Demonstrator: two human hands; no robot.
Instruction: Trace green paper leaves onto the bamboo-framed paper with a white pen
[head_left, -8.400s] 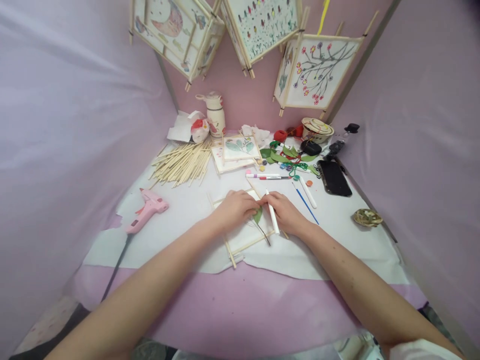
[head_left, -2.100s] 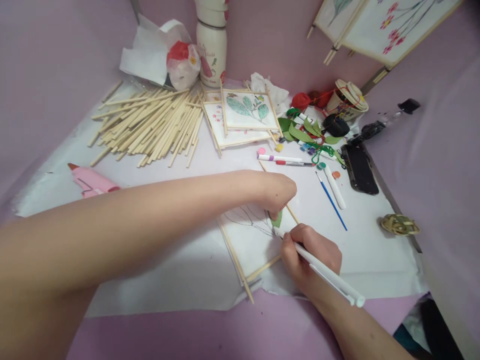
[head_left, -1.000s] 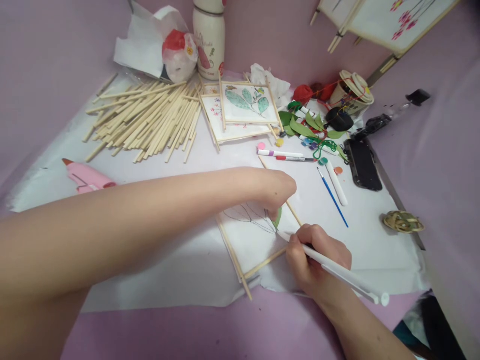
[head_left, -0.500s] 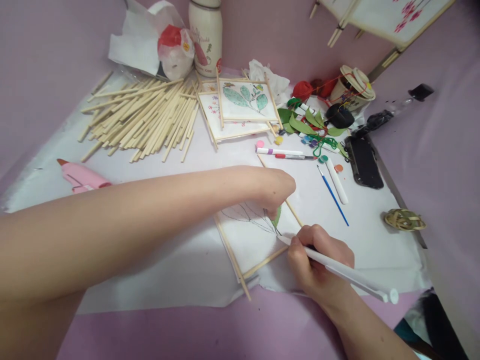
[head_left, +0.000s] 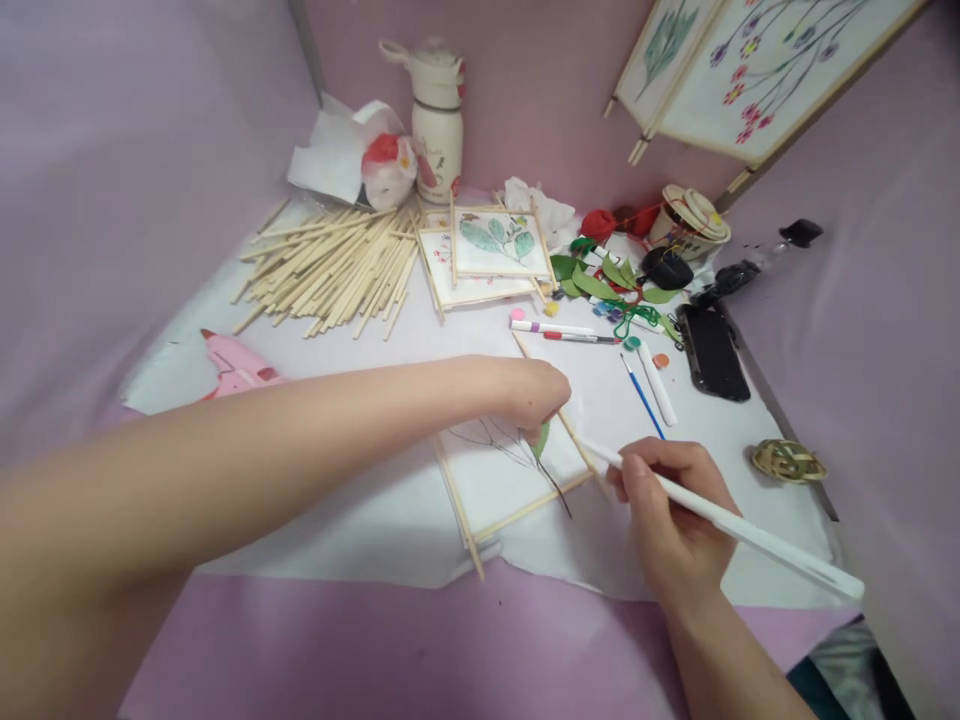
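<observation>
A small paper panel in a thin wooden stick frame point(head_left: 496, 480) lies on white paper in front of me, with a branch drawn on it in dark lines. My left hand point(head_left: 529, 388) reaches across and rests on the panel, fingers curled, pressing a green leaf point(head_left: 540, 439) onto the drawing. My right hand point(head_left: 667, 515) is to the right of the frame, closed round a long white pen point(head_left: 735, 528) whose tip points toward the panel's right edge, just off the paper.
A heap of wooden sticks point(head_left: 330, 268) and a pink glue gun point(head_left: 236, 367) lie at left. Finished leaf panels point(head_left: 499, 243), markers point(head_left: 551, 328), a blue brush point(head_left: 641, 396), green leaves point(head_left: 600, 280), a black phone point(head_left: 711, 350) and a bottle point(head_left: 437, 120) crowd the back. Painted lanterns point(head_left: 750, 70) hang above right.
My right hand has drawn back to the right, lifting the pen tip off the panel. The view has tilted up, showing more of the back wall. My left hand still holds the leaf.
</observation>
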